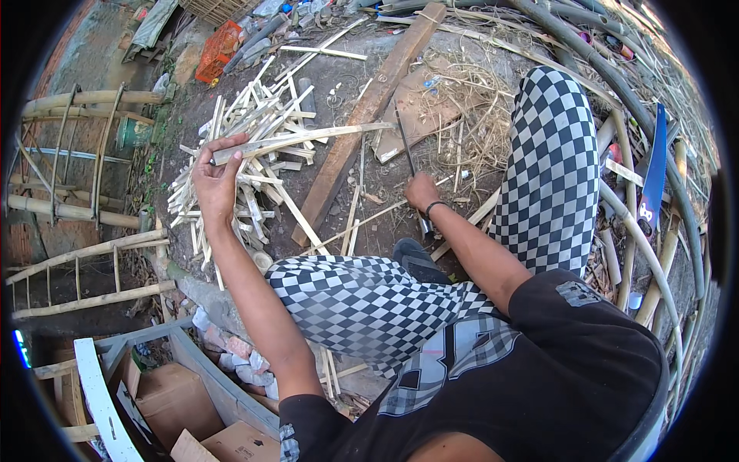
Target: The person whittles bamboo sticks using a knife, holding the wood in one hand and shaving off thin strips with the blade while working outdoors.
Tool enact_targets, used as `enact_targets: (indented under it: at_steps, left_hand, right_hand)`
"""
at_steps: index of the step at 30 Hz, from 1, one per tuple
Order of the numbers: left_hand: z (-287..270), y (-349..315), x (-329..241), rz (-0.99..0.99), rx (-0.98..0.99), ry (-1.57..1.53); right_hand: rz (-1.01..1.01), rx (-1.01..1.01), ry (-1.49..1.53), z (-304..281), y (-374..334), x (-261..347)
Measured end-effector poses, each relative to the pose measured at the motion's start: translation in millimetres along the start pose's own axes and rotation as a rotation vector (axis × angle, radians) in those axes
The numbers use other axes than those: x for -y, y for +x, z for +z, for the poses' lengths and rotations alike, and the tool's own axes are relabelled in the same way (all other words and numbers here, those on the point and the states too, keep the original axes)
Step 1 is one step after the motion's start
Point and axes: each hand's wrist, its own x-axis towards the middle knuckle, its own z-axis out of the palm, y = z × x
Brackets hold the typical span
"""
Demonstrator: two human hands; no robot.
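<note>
My left hand (215, 181) is closed round one end of a pale, slightly curved bamboo strip (319, 135). The strip reaches right across a long brown wooden plank (327, 189) on the ground. A long, dark, narrow-bladed knife (405, 145) is gripped by its handle in my right hand (421, 192), its blade pointing away from me. The strip's far end lies close to the blade; whether they touch, I cannot tell. Beneath and beside my left hand spreads a heap of split bamboo pieces (250, 204).
Curly shavings (481, 100) cover a flat brown board (419, 115) beyond my right hand. A blue-bladed saw (656, 165) leans among bamboo poles at the right. An orange crate (219, 52) stands far left. Bamboo frames (92, 296) line the left side, with cardboard boxes (177, 400) near left.
</note>
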Motion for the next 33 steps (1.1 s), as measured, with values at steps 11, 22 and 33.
enact_targets:
  at_steps: [11,22,33]
  left_hand:
    - [-4,7,11,-0.076,-0.102,-0.133]
    - [10,13,9,-0.134,-0.174,-0.148]
    - [15,14,13,-0.177,-0.327,-0.077]
  right_hand:
    - [-0.384,-0.082,-0.033,-18,-32,53]
    - [-0.188,-0.072,0.054,-15,-8,25]
    - [-0.144,-0.143,-0.023,-15,22,-17]
